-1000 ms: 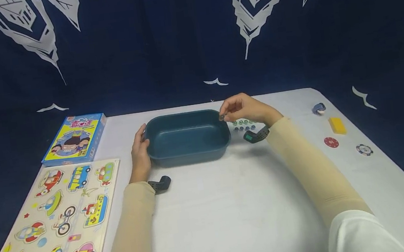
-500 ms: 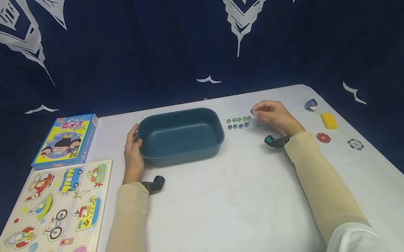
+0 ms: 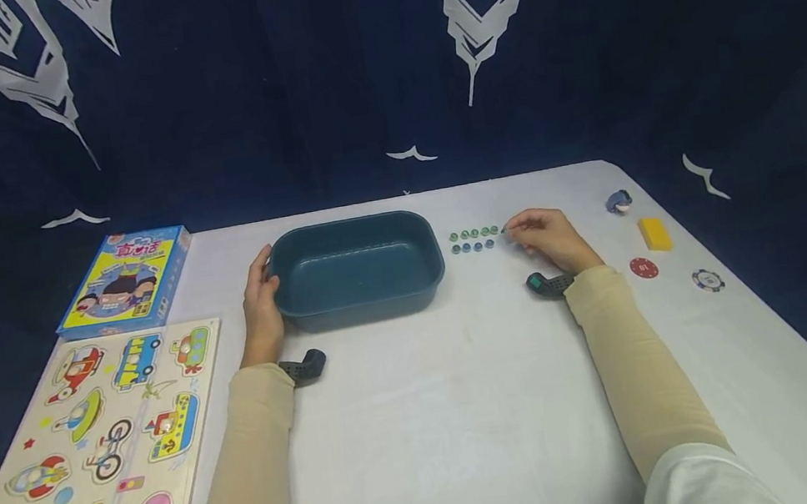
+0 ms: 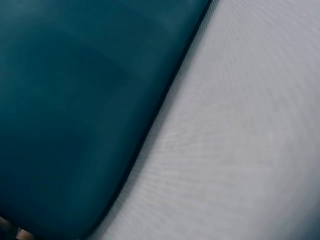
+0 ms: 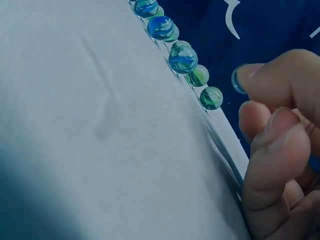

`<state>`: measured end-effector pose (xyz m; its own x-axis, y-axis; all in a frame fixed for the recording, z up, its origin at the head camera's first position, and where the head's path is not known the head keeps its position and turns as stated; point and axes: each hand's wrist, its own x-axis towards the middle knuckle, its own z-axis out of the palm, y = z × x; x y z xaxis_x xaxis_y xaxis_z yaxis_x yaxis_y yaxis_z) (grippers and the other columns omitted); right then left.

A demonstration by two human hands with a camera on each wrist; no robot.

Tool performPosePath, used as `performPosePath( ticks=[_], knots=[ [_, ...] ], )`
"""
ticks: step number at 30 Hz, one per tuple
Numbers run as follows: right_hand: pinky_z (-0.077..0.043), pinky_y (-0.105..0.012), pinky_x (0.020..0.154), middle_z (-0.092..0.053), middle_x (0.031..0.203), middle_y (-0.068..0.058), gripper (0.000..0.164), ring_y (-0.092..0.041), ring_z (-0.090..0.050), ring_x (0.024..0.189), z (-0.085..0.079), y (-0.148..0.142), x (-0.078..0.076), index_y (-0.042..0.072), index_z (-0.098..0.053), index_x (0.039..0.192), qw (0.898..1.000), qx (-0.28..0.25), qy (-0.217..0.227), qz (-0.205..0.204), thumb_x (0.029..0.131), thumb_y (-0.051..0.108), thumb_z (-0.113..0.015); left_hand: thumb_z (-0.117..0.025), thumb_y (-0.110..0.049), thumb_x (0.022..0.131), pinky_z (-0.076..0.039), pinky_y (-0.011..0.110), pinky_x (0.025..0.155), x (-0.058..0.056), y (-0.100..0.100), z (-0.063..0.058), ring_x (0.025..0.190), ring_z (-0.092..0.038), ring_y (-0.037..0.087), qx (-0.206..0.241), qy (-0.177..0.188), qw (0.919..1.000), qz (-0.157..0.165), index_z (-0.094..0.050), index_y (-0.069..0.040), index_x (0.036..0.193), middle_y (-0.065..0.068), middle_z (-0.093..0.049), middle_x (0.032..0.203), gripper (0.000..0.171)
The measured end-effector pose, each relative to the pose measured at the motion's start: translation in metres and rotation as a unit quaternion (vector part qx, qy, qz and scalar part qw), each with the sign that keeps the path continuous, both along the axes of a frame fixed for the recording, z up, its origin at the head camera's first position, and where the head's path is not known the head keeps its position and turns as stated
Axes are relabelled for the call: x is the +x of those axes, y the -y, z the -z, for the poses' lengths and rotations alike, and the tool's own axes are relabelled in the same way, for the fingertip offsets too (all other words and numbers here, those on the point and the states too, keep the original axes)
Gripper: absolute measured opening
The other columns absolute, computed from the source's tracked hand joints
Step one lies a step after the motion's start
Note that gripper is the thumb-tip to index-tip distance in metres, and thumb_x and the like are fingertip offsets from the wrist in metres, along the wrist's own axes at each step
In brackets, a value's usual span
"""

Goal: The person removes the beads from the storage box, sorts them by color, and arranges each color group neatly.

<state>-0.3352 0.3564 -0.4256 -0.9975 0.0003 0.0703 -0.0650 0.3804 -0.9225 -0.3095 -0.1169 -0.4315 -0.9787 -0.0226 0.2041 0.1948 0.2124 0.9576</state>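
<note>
A dark teal plastic basin (image 3: 365, 311) stands at the table's back middle. My left hand (image 3: 260, 312) rests against its left end, fingers along the outside wall and thumb near the front corner. In the left wrist view the basin's side (image 4: 85, 110) fills the left half. Right of the basin lie glass marbles in two rows, green marbles (image 3: 474, 233) behind and blue marbles (image 3: 478, 246) in front. My right hand (image 3: 549, 238) is at the right end of these rows. Between thumb and forefinger it pinches a marble (image 5: 237, 81), mostly covered by the fingertips.
A wooden vehicle puzzle board (image 3: 131, 403) lies at the left, with a blue and yellow box (image 3: 126, 282) behind it. Along the right edge are a small blue-and-white object (image 3: 619, 202), a yellow block (image 3: 654, 235), a red chip (image 3: 643, 268) and a black-and-white chip (image 3: 708, 280).
My right hand has moved right, from the basin's right rim to the end of the marble rows, with a marble in its fingers. My left hand stays at the basin. The head view has shifted slightly.
</note>
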Motion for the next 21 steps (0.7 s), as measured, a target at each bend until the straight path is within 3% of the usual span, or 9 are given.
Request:
performPosePath(
  ticks=[10,21],
  knots=[
    [-0.040,-0.026,0.051,-0.061,0.077,-0.003,0.024,-0.015,-0.047,0.055,-0.001,0.010,-0.002,0.008,-0.072,0.110,0.991,0.121,0.033,0.036,0.087,0.016,-0.072,-0.026,-0.017,0.098,-0.015,0.043,0.122,0.004,-0.001,-0.002,0.148,-0.027,0.024,0.013,0.011,0.9998,0.007,-0.024,-0.022,0.159,0.009,-0.032,0.159,0.061],
    [-0.040,-0.024,0.049,-0.059,0.076,0.000,0.029,-0.012,-0.046,0.053,-0.006,0.008,-0.001,0.008,-0.071,0.114,0.995,0.089,0.040,0.018,0.087,0.016,-0.074,-0.029,-0.015,0.096,-0.017,0.046,0.121,0.000,-0.001,0.000,0.145,-0.030,0.029,0.015,0.008,0.9999,-0.002,-0.029,-0.018,0.157,0.014,-0.036,0.156,0.061]
  ],
)
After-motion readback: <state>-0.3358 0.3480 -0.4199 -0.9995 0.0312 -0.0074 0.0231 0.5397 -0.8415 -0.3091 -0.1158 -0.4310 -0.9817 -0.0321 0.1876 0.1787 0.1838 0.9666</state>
